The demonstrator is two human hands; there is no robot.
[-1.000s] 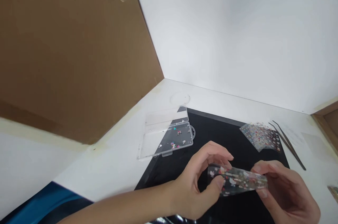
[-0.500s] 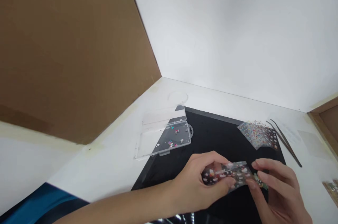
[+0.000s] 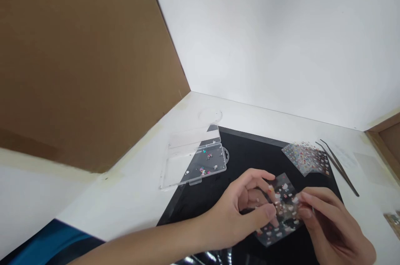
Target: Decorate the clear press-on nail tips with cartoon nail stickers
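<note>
A clear sticker sheet (image 3: 283,211) printed with small white and red figures is held up between my two hands. My left hand (image 3: 240,211) grips its left part, the thumb lying across the front and some fingers showing through the film. At the right edge, my right hand (image 3: 331,223) pinches the sheet between thumb and fingertips. Whether anything else sits inside my right hand is hidden. Below the sheet lies a black mat (image 3: 250,152).
An open clear plastic case (image 3: 193,177) with small coloured gems lies left of my hands. Behind my right hand are another sticker sheet (image 3: 304,158) and curved tweezers (image 3: 340,169). A brown panel (image 3: 93,69) and a white wall (image 3: 275,40) border the work surface.
The sticker sheet has turned from a narrow, tilted strip to face the camera more fully. My right fingers have closed on its right edge; the small green-gold thing beside them is out of sight.
</note>
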